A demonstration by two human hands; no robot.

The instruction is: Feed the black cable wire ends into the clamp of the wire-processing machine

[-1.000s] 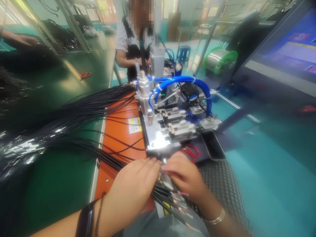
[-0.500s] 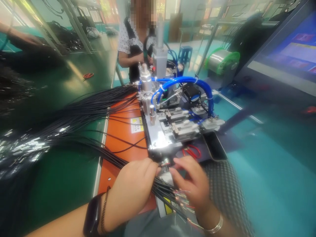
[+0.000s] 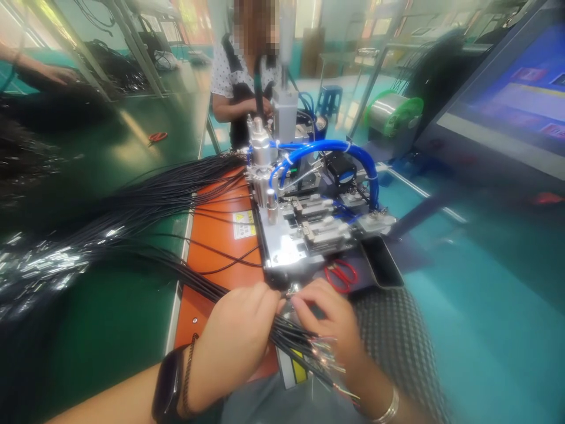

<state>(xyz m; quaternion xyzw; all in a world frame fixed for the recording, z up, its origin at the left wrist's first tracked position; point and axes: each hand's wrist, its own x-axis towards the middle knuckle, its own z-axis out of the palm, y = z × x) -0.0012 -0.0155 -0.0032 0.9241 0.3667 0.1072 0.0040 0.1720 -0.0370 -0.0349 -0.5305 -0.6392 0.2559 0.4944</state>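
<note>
My left hand (image 3: 241, 338) is closed around a bundle of black cables (image 3: 291, 335). Their stripped ends, with thin coloured wires (image 3: 324, 353), fan out below my right hand. My right hand (image 3: 329, 312) is closed in a pinch, its thumb and index finger meeting right by my left fingertips. A cable end seems to be between them, though the fingers mostly cover it. Just beyond both hands stands a bench machine (image 3: 289, 250) with a metal plate, clamps and blue air hoses (image 3: 326, 144).
Red-handled scissors (image 3: 341, 275) and a phone (image 3: 383, 262) lie right of the machine. More black cables (image 3: 176, 182) cross the orange tabletop (image 3: 220, 206) from the left. Across the bench is a person (image 3: 242, 88). A green wire spool (image 3: 395, 115) stands at back right.
My right hand has moved left towards my left fingertips, and its thumb and index finger have closed together. My left hand stays around the cables. The view has shifted slightly.
</note>
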